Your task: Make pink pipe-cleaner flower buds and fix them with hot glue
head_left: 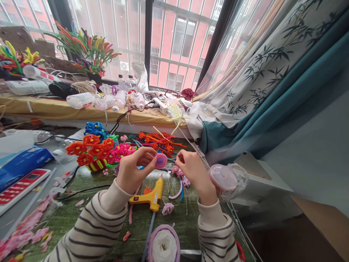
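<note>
My left hand (135,169) pinches a small round pink and purple coiled disc (161,160) at its left edge, holding it above the table. To the right, my right hand (195,173) has its thumb and fingertips pressed together; what they hold, if anything, I cannot make out. Below and between the hands lies a yellow glue gun (152,195), its nozzle pointing up and away. Small pink fuzzy flowers (178,171) sit beside my right fingers, and a single pinkish flower (168,208) rests right of the glue gun. Closer to me stands a white roll with a lilac fuzzy rim (164,244).
Orange, blue and pink fuzzy flowers (91,148) stand at the left, with orange stems (160,140) behind my hands. A red calculator (23,193) and pink scraps lie left. Bottles (81,100) line the sill. A plastic-wrapped round container (225,178) is right.
</note>
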A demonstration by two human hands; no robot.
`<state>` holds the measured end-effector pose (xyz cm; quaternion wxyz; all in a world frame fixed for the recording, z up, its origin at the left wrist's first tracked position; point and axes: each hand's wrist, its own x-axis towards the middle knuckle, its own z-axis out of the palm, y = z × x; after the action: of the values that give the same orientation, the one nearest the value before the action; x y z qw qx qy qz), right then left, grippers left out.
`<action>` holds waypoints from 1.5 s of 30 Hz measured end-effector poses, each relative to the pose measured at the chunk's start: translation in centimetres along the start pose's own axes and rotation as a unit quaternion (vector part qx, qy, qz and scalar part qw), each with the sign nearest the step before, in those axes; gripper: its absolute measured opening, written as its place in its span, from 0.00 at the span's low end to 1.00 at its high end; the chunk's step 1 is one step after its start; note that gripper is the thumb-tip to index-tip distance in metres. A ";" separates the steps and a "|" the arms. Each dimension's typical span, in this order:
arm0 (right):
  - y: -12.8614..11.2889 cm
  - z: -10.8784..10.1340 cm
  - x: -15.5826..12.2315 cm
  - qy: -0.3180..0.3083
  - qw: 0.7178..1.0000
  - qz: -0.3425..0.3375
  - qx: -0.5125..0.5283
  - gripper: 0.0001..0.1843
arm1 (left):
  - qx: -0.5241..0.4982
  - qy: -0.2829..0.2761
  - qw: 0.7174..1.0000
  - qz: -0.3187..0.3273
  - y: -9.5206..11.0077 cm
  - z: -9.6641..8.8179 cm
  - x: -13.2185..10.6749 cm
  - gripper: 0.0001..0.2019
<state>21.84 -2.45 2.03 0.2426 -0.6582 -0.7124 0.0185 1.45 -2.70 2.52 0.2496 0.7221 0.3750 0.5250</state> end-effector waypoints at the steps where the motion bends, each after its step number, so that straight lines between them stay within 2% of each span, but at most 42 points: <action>1: 0.0 0.0 0.0 -0.002 1.000 0.000 0.007 0.07 | -0.004 -0.003 1.000 -0.002 -0.1 0.0 0.0 0.08; 6: -0.2 0.0 0.1 -0.013 1.000 -0.009 0.011 0.06 | -0.026 -0.020 0.999 -0.008 -0.4 0.1 -0.1 0.11; 10: -0.6 -0.3 0.0 0.000 0.999 0.003 -0.035 0.16 | -0.033 -0.024 0.999 -0.004 -0.4 0.1 -0.1 0.14; 12: -0.7 -0.5 -0.1 0.006 1.000 0.005 0.013 0.19 | -0.019 -0.019 1.000 0.008 -0.3 0.0 -0.1 0.13; 13: -0.8 -0.6 -0.1 0.003 0.997 0.001 0.074 0.19 | -0.010 -0.016 1.000 0.014 -0.2 0.0 -0.1 0.12; 15: -1.0 -0.6 -0.1 -0.022 0.969 -0.012 0.244 0.15 | 0.005 -0.013 1.000 0.024 -0.1 0.0 -0.1 0.09; 18: -1.5 -0.4 -0.1 -0.078 0.892 -0.024 0.445 0.18 | 0.011 -0.017 0.999 0.026 0.2 0.0 -0.1 0.07; 21: -2.1 -0.1 -0.1 -0.114 0.849 -0.025 0.516 0.21 | 0.007 -0.020 0.999 0.032 0.6 0.0 -0.1 0.07; 27: -2.6 -0.3 -0.1 -0.144 0.791 -0.003 0.594 0.22 | 0.039 -0.009 0.997 0.067 0.9 0.0 -0.1 0.05; 33: -2.3 -1.0 -0.1 -0.142 0.754 0.034 0.641 0.18 | 0.071 -0.006 0.993 0.094 1.0 -0.1 -0.2 0.05; 36: -2.4 -1.2 -0.2 -0.139 0.759 0.043 0.635 0.17 | 0.077 -0.006 0.992 0.096 1.1 -0.2 -0.3 0.05; 39: -2.6 -1.1 -0.4 -0.163 0.766 0.036 0.621 0.17 | 0.078 -0.008 0.992 0.098 1.1 -0.3 -0.3 0.05; 45: -2.6 -0.8 -0.4 -0.174 0.747 0.037 0.641 0.18 | 0.081 -0.010 0.991 0.110 1.3 -0.2 -0.2 0.04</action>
<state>19.68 -3.40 3.51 0.4785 -0.3592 -0.5383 0.5935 1.56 -3.67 3.49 0.1346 0.7818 0.3327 0.5099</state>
